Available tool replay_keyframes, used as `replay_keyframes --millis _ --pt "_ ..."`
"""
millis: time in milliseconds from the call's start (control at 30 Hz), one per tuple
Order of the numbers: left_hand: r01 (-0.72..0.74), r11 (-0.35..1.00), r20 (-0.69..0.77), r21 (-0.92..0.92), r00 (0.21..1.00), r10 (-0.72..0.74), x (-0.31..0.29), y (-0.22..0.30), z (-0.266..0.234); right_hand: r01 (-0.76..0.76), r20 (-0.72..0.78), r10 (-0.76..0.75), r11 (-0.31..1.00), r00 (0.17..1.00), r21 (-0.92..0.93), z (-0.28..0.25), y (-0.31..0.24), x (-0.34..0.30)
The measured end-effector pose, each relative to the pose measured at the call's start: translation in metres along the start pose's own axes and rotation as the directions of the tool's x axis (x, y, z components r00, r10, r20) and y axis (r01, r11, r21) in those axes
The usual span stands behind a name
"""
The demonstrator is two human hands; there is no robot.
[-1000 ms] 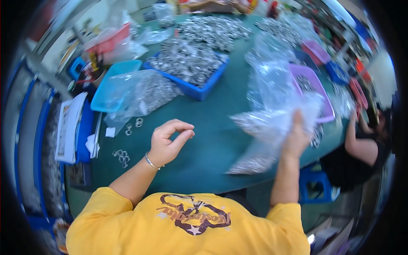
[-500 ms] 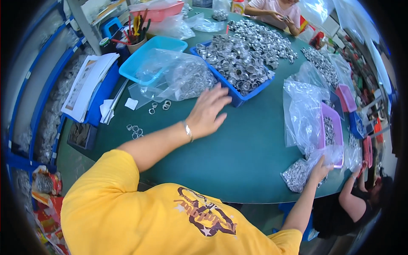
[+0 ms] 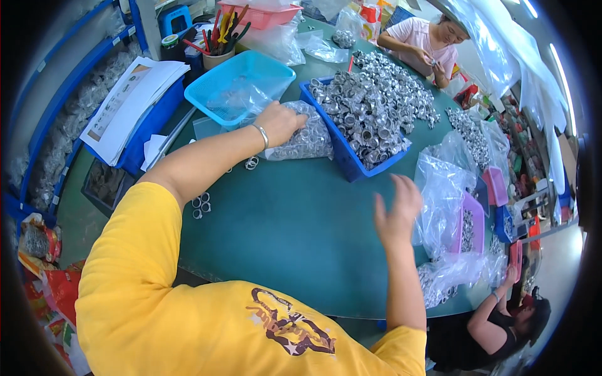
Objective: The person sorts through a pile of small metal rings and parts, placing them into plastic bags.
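My left hand (image 3: pixel 282 125), a metal bangle on its wrist, is closed on a clear plastic bag (image 3: pixel 300 143) full of small metal rings. The bag lies between a light blue basket (image 3: pixel 194 95) and a darker blue bin (image 3: pixel 351 164), which is heaped with silvery metal rings (image 3: pixel 360 103). Over the green table, to the right of that bin, hovers my right hand (image 3: pixel 398 210), slightly blurred, fingers apart and holding nothing. Several loose rings (image 3: pixel 200 204) lie on the table near my left forearm.
At right are a purple basket (image 3: pixel 478 225) and clear plastic bags (image 3: pixel 439 194). A pot of pliers (image 3: pixel 219 57) and a stack of papers (image 3: pixel 128 103) stand at left. One person (image 3: pixel 426 47) sits across the table, another (image 3: pixel 492 326) at lower right.
My left hand has moved left from beside the blue bin and closed on the bag. My right hand has left the purple basket, moving left and up. The view has shifted slightly.
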State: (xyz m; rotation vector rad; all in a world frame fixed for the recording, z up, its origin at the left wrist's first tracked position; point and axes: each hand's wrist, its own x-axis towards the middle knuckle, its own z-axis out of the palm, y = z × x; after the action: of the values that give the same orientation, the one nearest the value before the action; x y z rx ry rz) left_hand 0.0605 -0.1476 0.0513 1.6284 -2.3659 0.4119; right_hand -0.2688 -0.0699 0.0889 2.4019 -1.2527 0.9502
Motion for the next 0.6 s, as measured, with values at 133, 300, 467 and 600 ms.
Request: replay_keyframes --millis 133,300,467,600 --pt "-0.025 0.996 -0.128 -0.086 0.992 0.014 -0.009 -0.016 -0.003 -0.061 0.305 0.095 0.991 0.948 -0.116 0.064 -0.020 0.055" --pt "-0.037 0.991 -0.253 -0.127 0.967 0.004 -0.035 -0.033 0.003 0.047 0.365 0.069 0.953 0.929 -0.298 0.091 -0.009 0.061" --pt "0.009 0.994 -0.268 -0.110 0.963 -0.038 -0.042 -0.032 0.012 0.210 0.452 -0.060 0.935 0.890 -0.288 0.090 0.000 0.067" --pt "-0.004 0.995 -0.249 -0.095 0.968 -0.020 -0.042 -0.032 0.018 0.284 0.416 -0.145 0.912 0.898 -0.297 0.081 0.015 0.063"
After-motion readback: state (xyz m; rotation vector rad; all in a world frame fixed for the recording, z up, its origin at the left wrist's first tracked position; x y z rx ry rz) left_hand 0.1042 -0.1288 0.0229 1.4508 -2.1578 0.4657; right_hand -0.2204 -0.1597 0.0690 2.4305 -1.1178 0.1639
